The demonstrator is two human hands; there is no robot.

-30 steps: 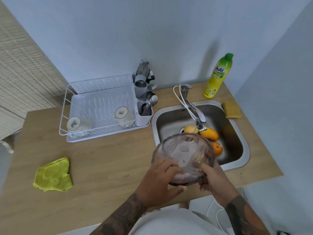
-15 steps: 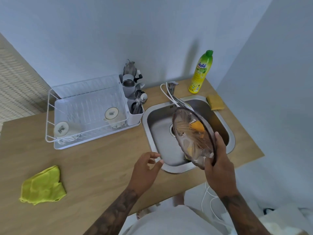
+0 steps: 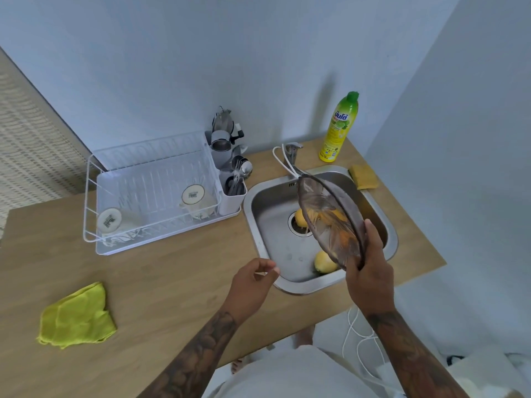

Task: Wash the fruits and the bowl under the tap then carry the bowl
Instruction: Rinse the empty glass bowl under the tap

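Glass, smoky and see-through, is what the bowl [image 3: 330, 219] is made of; it hangs tipped on edge above the sink [image 3: 258, 214], its mouth turned away to the right, empty; the right hand [image 3: 366, 271] grips its near rim, thumb along the outer edge and fingers curled round behind. The left hand [image 3: 253, 285] hovers free over the counter [image 3: 178, 282] edge beside the sink, fingers loosely curled, holding nothing. The fruits lie down in the basin; one yellow fruit [image 3: 300, 217] sits by the drain, another yellow fruit [image 3: 323, 262] lies at the near wall, and orange fruit [image 3: 337, 218] shows blurred through the glass, so two are plain and how many lie behind I cannot tell. The tap [image 3: 291, 153] stands at the back rim; no running water can be made out.

By my judgement the washing is only starting: fruits dumped, bowl in hand, nothing visibly rinsed. The next move calls for the free hand to reach past the bowl to the tap lever, then the bowl turned under the stream with a firm hold, since wet glass slips.

Counted otherwise: one dish rack [image 3: 149, 191] with two upturned cups, one cup [image 3: 193, 195] and the other cup [image 3: 110, 221]; one soap bottle [image 3: 339, 130]; one sponge [image 3: 363, 176]; one green cloth [image 3: 76, 317].
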